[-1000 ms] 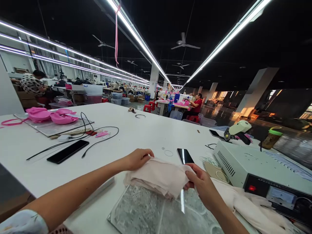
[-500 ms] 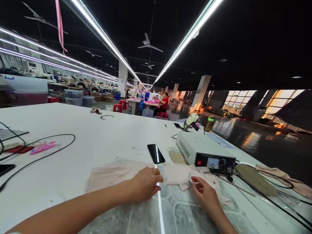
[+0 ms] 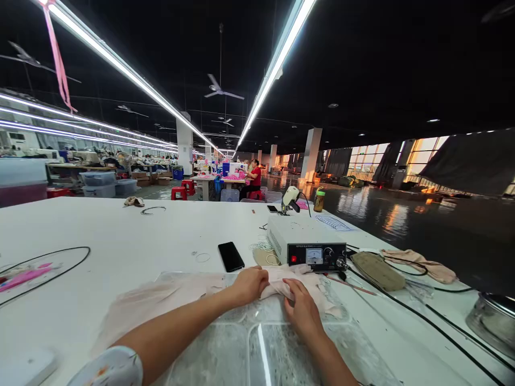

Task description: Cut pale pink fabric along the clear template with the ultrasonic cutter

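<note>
Pale pink fabric [image 3: 277, 287] lies bunched across a clear plastic sheet or lid [image 3: 225, 348] with moulded lines. My left hand [image 3: 250, 285] has its fingers curled and pinched on the fabric's near edge. Close by on the right, my right hand [image 3: 302, 308] holds the same fabric between thumb and fingers, and a fold shows between the two hands. More thin pale fabric [image 3: 140, 303] spreads out to the left, partly under my left forearm. Fingertips of both hands are partly hidden by the cloth.
Behind the hands lie a black phone [image 3: 230, 257] and a white control box [image 3: 308, 241] with a meter. Black cables [image 3: 422, 316] and a brown pad [image 3: 378, 271] are at right. Pink scraps [image 3: 28, 276] lie left. A person in red [image 3: 254, 176] sits far back.
My left hand has moved right to the fabric and closed on it, near my right hand. My right hand's fingers have closed on the cloth. The view has turned right and tilted up.
</note>
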{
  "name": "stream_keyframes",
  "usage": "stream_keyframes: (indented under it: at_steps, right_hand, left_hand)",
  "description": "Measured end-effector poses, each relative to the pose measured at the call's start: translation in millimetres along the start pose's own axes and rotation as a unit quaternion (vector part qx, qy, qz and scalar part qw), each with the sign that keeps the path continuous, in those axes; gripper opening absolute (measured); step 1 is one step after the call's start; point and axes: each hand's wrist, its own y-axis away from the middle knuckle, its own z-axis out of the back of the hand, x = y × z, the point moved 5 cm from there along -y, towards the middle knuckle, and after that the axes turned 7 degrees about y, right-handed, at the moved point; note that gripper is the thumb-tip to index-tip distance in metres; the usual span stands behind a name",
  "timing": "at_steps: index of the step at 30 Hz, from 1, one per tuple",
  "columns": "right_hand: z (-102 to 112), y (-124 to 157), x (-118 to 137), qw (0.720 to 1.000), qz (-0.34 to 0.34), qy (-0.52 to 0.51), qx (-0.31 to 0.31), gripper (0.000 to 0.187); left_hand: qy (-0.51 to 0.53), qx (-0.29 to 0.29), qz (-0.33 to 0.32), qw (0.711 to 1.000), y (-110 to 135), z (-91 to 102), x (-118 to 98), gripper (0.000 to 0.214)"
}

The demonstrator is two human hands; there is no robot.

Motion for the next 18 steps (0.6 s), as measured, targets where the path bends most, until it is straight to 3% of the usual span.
stream_keyframes:
  at_steps: [6, 11, 14, 18]
  right_hand:
    - [7.3, 0.6, 12.0, 0.998, -0.017, 0.053, -0.017, 0.034]
    - [14.8, 0.5, 19.2, 0.995, -0.023, 0.093, -0.002, 0.034]
    - [15.5, 2.2, 23.3, 0.994, -0.01, 0.099, 0.037, 0.028]
    - [11.2, 9.5, 28.9, 0.989, 0.035, 0.091, 0.112, 0.021]
  left_hand:
    - [0.167, -0.004, 0.035, 0.985, 8.1, 1.1, -8.2, 0.031]
    - [0.342, 0.005, 0.053, 0.938, 31.5, -3.8, -12.2, 0.03]
    - [0.43, 0.049, 0.082, 0.898, 55.2, -2.5, -1.6, 0.038]
    - [0.494, 0.144, 0.162, 0.842, 95.0, -1.9, 28.8, 0.049]
